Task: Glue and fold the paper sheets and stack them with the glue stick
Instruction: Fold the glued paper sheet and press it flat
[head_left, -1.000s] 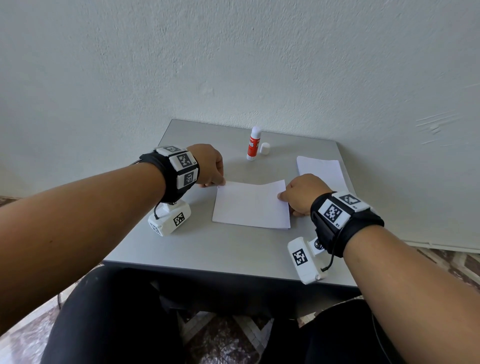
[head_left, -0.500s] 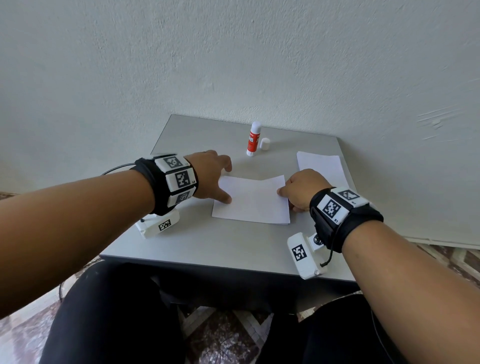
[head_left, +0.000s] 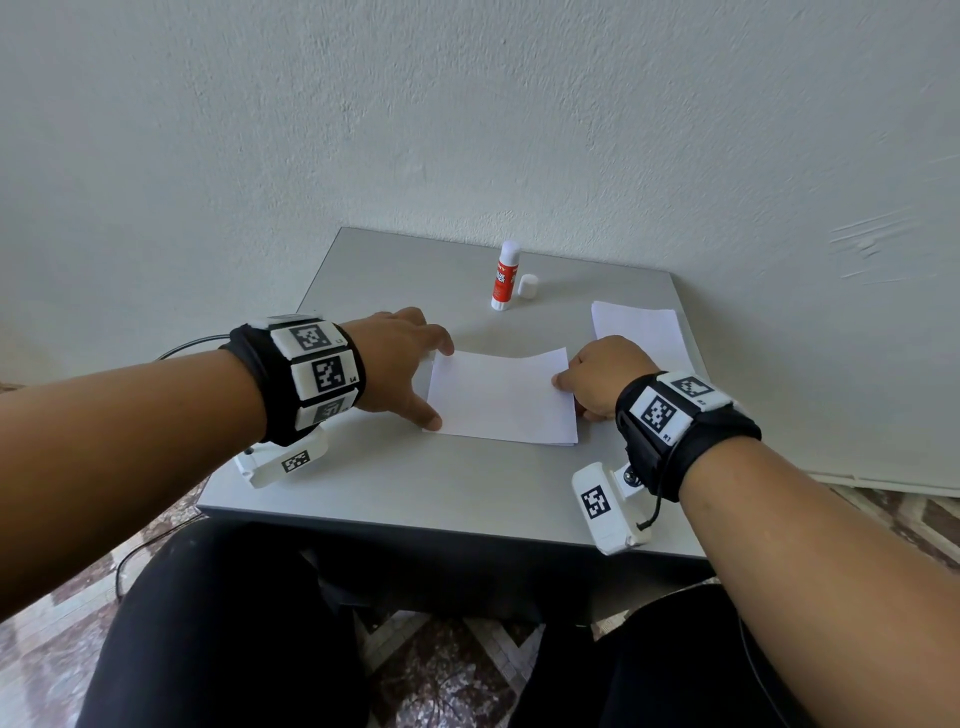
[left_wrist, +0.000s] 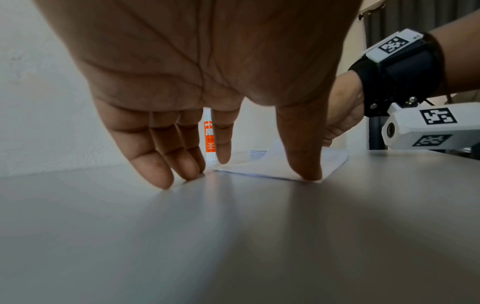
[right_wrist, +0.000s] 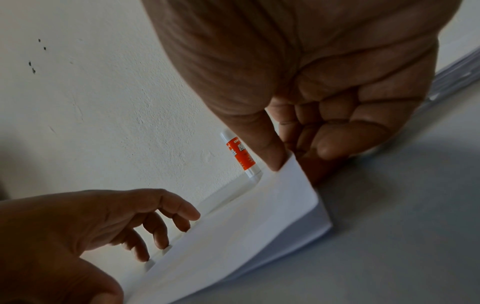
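Paper: the folded sheet (head_left: 501, 397) is lying flat mid-table (head_left: 415, 499), light, floppy, likely sliding easily.
Left hand (head_left: 400, 364): fingers are spreading straight, thumb pressing the near-left corner.
Right hand (head_left: 602, 376): thumb and curled fingers are pinching the right edge, lifting it slightly.
Hold: edges and corners look best.
Glue stick (head_left: 505, 275): standing uncapped behind, cap (head_left: 529, 286) beside it.
Spare sheet (head_left: 639, 327): lying far right.

A grey table (head_left: 415, 499) stands against a white wall (head_left: 467, 130), above patterned floor (head_left: 441, 670).
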